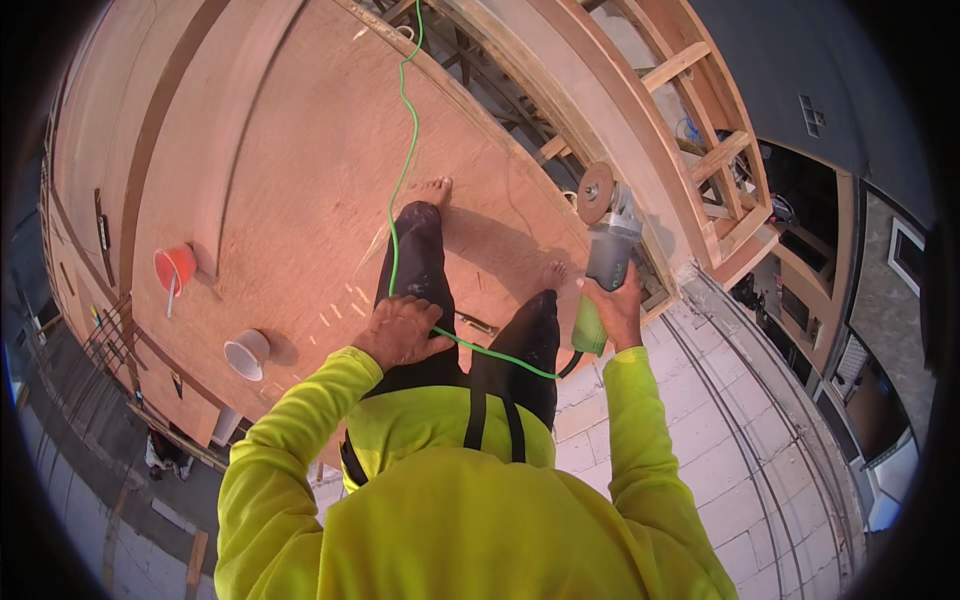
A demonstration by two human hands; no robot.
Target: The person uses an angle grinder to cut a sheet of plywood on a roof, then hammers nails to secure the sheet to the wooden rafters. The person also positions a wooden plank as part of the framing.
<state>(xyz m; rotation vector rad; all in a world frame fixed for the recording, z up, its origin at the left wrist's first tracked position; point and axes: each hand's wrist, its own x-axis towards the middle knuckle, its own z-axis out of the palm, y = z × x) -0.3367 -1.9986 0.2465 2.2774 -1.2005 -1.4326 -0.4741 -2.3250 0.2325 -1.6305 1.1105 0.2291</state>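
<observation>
My right hand [617, 305] is wrapped round the body of an angle grinder [611, 255], grey at the head and green at the rear. Its round brown disc [595, 192] points away from me, beside the edge of a wooden frame. A green power cord [500, 355] runs from the grinder's rear to my left side. My left hand [405, 332] lies on my left thigh with the fingers loosely spread. The cord passes beneath this hand and comes out on its far side, then stretches across the plywood [300, 190].
A red bucket [176, 265] with a stick in it and a white bucket [246, 355] stand at the left on the plywood. Wood scraps [357, 296] lie near my knee. Curved timber framing [705, 130] rises at the right, above a pale block wall [700, 400]. Lower ground shows beyond the edges.
</observation>
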